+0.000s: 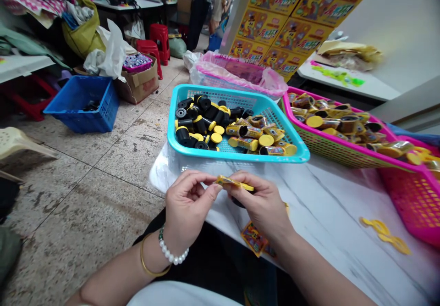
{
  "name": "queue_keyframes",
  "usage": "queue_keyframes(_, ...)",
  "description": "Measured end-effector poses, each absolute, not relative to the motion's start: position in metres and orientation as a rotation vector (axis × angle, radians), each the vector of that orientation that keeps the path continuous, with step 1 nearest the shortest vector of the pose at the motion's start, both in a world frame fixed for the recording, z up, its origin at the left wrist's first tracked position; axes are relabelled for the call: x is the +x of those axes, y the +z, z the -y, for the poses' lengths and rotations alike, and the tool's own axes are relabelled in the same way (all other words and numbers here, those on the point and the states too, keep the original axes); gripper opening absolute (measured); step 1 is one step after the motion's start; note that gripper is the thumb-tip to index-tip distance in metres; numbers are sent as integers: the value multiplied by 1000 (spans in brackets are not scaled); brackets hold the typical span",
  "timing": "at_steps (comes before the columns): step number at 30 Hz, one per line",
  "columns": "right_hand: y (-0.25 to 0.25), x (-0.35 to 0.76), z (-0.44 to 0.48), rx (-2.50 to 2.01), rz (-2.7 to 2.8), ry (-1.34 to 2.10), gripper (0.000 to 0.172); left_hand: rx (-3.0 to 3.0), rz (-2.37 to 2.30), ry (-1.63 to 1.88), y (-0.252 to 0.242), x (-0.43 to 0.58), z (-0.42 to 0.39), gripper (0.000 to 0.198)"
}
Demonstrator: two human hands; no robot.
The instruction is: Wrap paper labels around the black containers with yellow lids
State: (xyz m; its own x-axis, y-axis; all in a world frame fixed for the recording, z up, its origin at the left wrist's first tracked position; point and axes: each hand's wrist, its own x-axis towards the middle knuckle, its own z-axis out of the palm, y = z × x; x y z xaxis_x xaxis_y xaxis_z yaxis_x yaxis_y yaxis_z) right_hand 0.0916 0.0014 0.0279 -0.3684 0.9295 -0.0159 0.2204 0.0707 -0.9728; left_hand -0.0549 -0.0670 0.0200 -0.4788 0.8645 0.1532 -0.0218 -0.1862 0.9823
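Both my hands meet at the near edge of a white table (330, 205). My left hand (187, 205) pinches one end of a small yellow sticker strip (233, 184). My right hand (264, 205) pinches the other end and also curls round a small black tube with a yellow cap (240, 200), mostly hidden under the fingers. Just beyond them stands a turquoise basket (275, 113) with several black tubes and several yellow-labelled ones. A printed sticker (256, 238) lies by my right wrist.
A pink basket (330, 152) of labelled tubes stands at right, another pink basket (415, 200) beside it. Yellow backing strips (385, 235) lie on the table. On the floor at left sits a blue crate (80, 104). Yellow cartons (292, 17) are stacked behind; people stand far back.
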Motion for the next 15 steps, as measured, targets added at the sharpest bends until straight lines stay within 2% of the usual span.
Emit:
queue_keyframes(5,25,92,-1,-1190,1633,1368,16,991,-1456,1760,19,-53,71,11)
queue_keyframes(9,25,91,-1,-1173,1660,1374,13,1070,-1469,1739,17,-52,73,4)
queue_keyframes(15,26,88,3,-1081,1820,1333,13,1147,-1475,1745,17,-55,70,4)
